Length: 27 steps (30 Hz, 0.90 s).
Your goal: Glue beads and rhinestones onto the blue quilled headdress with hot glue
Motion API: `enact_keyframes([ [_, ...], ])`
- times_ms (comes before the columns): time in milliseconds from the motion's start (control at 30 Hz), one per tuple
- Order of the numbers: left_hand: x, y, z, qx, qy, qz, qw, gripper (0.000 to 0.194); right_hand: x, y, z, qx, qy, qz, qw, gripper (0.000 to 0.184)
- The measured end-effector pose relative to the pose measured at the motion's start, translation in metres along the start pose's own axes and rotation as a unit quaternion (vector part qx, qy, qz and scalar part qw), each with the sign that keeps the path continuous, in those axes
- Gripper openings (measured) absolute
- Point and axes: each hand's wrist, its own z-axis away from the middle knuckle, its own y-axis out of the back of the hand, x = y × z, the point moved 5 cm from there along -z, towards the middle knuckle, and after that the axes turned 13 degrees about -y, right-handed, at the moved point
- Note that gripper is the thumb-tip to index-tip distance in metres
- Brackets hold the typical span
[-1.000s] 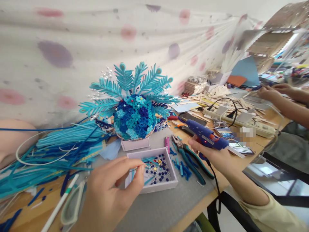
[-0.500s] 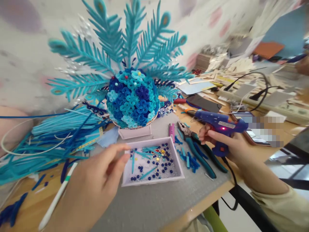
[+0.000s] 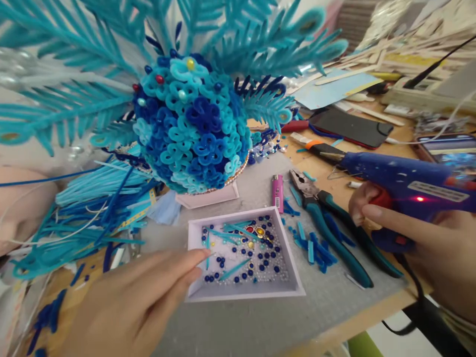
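Left hand (image 3: 148, 292): fingertips over the left side of a shallow white rectangular tray (image 3: 253, 292); whether they pinch anything, cannot tell.
Right hand (image 3: 439, 243): clamped round a blue plastic glue gun (image 3: 394, 183), red light lit.
Tray contents: round dark-blue beads (image 3: 262, 267), slim turquoise strips (image 3: 235, 269).
Behind tray: ball of blue and turquoise fuzzy flowers (image 3: 193, 134).
Right of tray: teal-handled metal pliers (image 3: 329, 235).

Around a box (image 3: 245, 297) of beads (image 3: 266, 256) on the worktop's (image 3: 330, 336) mat (image 3: 223, 322), a flower ball (image 3: 189, 134) is sitting at eleven o'clock, a lighter (image 3: 277, 193) is lying at one, clippings (image 3: 316, 255) at three, strips (image 3: 85, 218) at ten; the left hand (image 3: 137, 297) is hovering at eight, the right hand (image 3: 439, 248) is holding a glue gun (image 3: 390, 181) at two, beyond the pliers (image 3: 322, 223)
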Motion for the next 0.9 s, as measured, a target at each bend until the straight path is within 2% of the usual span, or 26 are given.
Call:
enact_keyframes([
  [67,0.005,-0.006,-0.004,-0.031,-0.024,-0.029,0.999,0.022,0.005,0.000,-0.005,-0.030,0.020,0.050,0.998,0.028],
  [167,0.009,-0.013,-0.012,-0.059,0.023,-0.059,0.996,0.022,0.014,0.000,-0.010,-0.086,0.032,0.103,0.990,0.027],
  [233,0.014,-0.016,-0.015,-0.080,0.023,-0.064,0.995,0.021,0.018,0.002,-0.011,-0.099,0.036,0.111,0.988,0.029],
  [400,0.021,-0.021,-0.018,-0.112,-0.057,-0.089,0.988,0.034,0.019,0.008,-0.005,-0.052,0.047,0.103,0.992,0.034],
  [467,0.024,-0.023,-0.022,-0.101,-0.096,-0.087,0.986,0.038,0.016,0.006,-0.003,-0.038,0.057,0.099,0.993,0.035],
  [633,0.025,-0.033,-0.042,-0.056,-0.096,-0.008,0.994,0.033,0.009,0.001,-0.002,-0.033,0.059,0.084,0.994,0.036],
  [733,0.025,-0.044,-0.049,-0.088,-0.098,-0.010,0.991,0.034,0.009,0.002,0.000,-0.018,0.050,0.071,0.996,0.034],
  [900,0.019,-0.057,-0.050,-0.186,-0.064,-0.029,0.980,0.021,0.011,0.005,0.003,-0.011,0.036,0.063,0.997,0.031],
])
